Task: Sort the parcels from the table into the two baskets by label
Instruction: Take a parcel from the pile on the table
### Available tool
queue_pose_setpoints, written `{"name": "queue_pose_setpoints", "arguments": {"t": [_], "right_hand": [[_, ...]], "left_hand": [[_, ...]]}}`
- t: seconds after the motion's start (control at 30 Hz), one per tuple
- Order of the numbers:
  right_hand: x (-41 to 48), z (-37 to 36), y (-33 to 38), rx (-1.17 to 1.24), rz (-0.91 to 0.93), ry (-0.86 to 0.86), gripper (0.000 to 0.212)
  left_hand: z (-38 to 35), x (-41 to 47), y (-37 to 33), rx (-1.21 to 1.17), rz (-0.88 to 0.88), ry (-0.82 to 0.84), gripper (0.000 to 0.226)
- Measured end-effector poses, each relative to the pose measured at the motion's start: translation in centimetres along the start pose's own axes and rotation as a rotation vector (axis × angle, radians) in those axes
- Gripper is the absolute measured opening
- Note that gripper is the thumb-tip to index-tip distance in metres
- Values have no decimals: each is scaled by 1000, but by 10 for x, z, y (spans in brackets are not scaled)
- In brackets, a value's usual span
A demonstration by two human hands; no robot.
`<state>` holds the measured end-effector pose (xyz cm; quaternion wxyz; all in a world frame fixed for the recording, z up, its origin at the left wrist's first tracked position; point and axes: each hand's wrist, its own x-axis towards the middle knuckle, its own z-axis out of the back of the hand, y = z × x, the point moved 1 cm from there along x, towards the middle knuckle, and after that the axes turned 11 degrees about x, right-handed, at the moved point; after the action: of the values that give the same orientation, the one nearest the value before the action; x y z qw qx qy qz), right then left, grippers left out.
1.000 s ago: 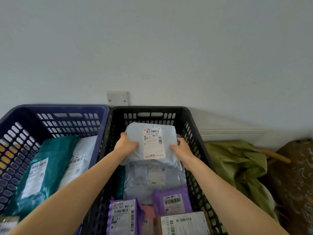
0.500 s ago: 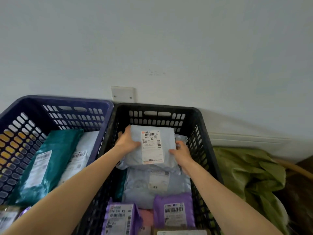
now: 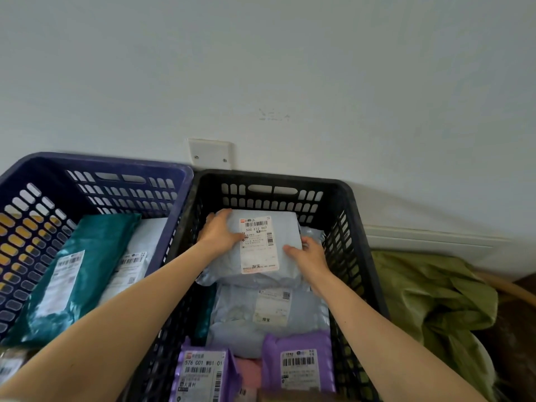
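Progress: well under way, I judge. Both baskets already hold several parcels and one more is being set down.
Left to do: release this parcel. The table is out of view, so I cannot tell how many are still waiting.
Blue basket (image 3: 116,163): on the left, flush against the black one. It holds a teal parcel (image 3: 78,271) lying lengthwise with its label up. A white parcel (image 3: 136,256) lies just beside it on the right, partly tucked under it.
Left hand (image 3: 220,233): inside the black basket. Its fingers wrap the far left corner of the pale blue parcel and the thumb lies on its face by the label.
Pale blue parcel (image 3: 285,233): the task's thing. It is at the far end of the black basket, label up, resting on the pile and held from both sides.
Black basket (image 3: 290,181): on the right. Under the held parcel lies a second pale blue parcel (image 3: 269,311). Nearer the camera are two purple parcels (image 3: 203,372) (image 3: 298,364) with a pink parcel (image 3: 251,369) between them.
Right hand (image 3: 310,256): grasps the parcel's right edge, with the thumb on top and the fingers curled round the side.
Green bag (image 3: 429,300): crumpled, outside the black basket on its right.
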<state>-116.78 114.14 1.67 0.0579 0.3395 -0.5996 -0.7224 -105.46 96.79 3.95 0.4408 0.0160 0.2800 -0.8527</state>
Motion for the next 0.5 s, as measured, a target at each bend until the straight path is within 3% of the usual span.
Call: {"name": "queue_pose_setpoints", "arguments": {"t": [0.2,0.37,0.43,0.5], "right_hand": [[3,-14,8,13,62,57,52],[1,-16,3,32,104,113,65],[-2,-18,2,-102,199,127,71],[-2,-18,2,-457,420,115,73]], "left_hand": [[1,2,-3,6,-46,-79,59],[0,-4,0,135,-100,-7,58],[-6,-13,-1,284,-116,36,57],[-14,-24,0,437,-136,61,57]]}}
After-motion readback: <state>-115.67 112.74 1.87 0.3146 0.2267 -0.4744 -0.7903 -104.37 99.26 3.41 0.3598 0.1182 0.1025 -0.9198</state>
